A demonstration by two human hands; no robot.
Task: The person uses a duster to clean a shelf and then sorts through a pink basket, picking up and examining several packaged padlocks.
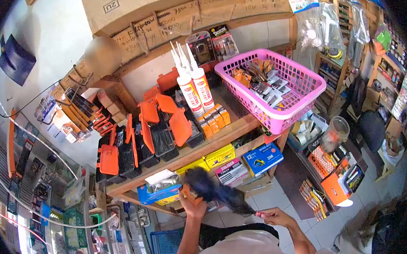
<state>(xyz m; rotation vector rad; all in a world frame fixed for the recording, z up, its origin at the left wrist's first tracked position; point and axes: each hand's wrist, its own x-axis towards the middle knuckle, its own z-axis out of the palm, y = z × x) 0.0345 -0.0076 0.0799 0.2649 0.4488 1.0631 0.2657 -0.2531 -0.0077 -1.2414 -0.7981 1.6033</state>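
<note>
My right hand [277, 216] is closed around the thin, reddish handle end of a black feather duster [224, 194]. Its dark feathers reach up and left, smeared by motion, to just beside my left hand [193, 207]. The fingers of that hand are curled around a small orange box [189, 193], partly covered by them. Both hands are in front of the wooden shelf, near the boxes on its lower level. A blue box [158, 194] with clear-wrapped goods on top sits just left of my left hand.
On the wooden shelf [241, 126] stand black bins with orange lids [159, 142], sealant tubes [196, 92], small orange boxes [214, 119] and a pink basket [283, 116] of packets. Below are yellow boxes [220, 157] and a blue 3M box [263, 159]. Glass shelving [86, 239] stands left.
</note>
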